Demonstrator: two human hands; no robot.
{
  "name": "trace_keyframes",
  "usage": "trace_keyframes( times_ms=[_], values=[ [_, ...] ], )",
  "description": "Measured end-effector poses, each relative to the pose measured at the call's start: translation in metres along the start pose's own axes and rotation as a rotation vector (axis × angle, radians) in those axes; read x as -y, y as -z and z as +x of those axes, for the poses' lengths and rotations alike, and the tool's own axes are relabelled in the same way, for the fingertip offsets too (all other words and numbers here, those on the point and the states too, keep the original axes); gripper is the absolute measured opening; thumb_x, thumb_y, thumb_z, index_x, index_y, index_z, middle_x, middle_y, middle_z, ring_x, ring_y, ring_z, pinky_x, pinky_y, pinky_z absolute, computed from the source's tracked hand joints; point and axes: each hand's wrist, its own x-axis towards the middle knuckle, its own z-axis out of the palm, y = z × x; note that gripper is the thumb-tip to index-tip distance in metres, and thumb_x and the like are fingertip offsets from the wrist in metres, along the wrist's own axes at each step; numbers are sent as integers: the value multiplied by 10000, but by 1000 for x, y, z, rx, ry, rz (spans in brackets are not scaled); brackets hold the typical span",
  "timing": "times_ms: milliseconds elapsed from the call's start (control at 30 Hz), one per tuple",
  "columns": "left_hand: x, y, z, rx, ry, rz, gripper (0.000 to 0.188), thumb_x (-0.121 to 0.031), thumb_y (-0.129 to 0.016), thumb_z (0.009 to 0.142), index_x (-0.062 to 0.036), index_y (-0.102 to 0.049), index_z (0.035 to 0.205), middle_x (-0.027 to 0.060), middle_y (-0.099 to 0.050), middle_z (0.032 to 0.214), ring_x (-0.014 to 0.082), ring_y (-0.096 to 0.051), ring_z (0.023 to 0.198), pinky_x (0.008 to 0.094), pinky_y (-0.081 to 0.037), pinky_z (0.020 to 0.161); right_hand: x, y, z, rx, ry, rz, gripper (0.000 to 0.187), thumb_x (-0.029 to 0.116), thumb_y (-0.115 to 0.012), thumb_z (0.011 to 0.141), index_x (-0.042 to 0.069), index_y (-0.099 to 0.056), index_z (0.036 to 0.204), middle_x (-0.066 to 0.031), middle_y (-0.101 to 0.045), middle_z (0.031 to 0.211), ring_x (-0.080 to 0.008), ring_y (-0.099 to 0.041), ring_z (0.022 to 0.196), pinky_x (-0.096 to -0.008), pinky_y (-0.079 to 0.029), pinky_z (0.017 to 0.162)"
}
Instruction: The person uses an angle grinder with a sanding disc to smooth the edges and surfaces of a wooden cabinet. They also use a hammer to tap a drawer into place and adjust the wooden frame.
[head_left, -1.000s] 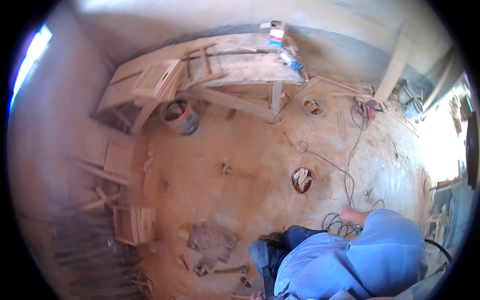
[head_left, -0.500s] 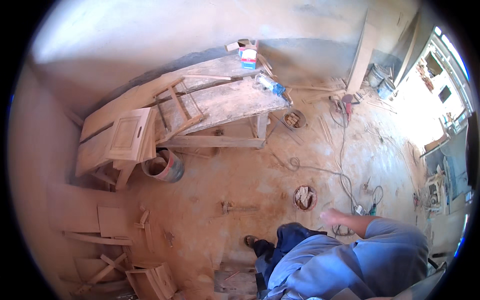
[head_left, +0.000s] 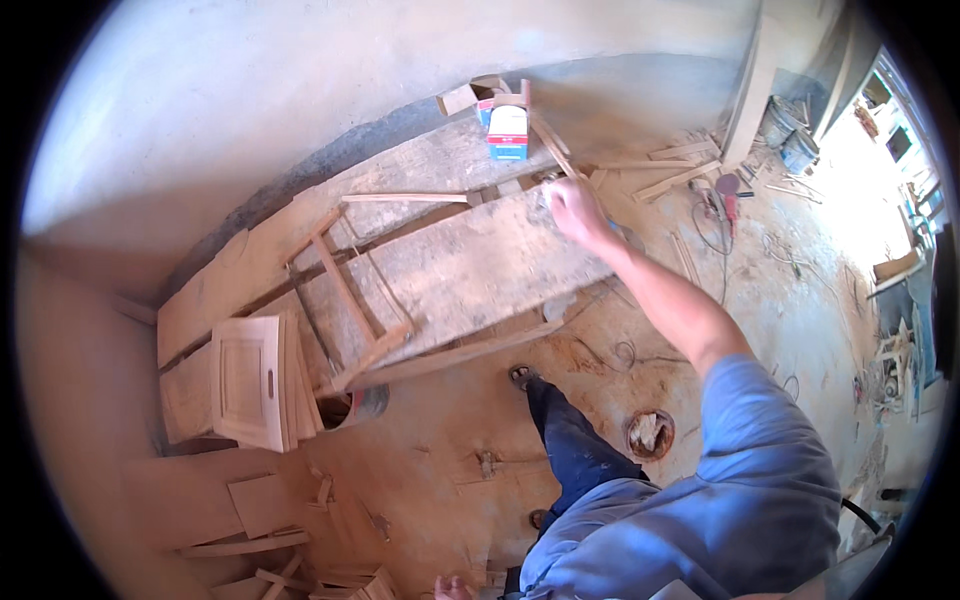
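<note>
Two hands are visible. Right hand point(head_left: 575, 212), upper centre: fingers curled, positioned at a blue tool point(head_left: 627, 237) on the right end of the bench point(head_left: 465, 262); the tool is mostly hidden, so grip cannot be confirmed. Left hand point(head_left: 452, 588), lower edge: fingers bent, partly cropped; hold cannot be determined. Box point(head_left: 508, 128), top centre: white, red and blue panels; lettering illegible.
</note>
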Motion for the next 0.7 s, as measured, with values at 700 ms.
trace_keyframes(
  times_ms=[700],
  values=[
    [-70,-184,-45,85,299,267,215,-64,-629,978,-18,-595,1185,67,-585,979,198,-570,908,386,-530,773,-190,-179,333,469,-664,-569,409,249,-697,805,59,-734,1165,-185,-694,1248,-373,-642,1197,-469,-527,970]
  ],
)
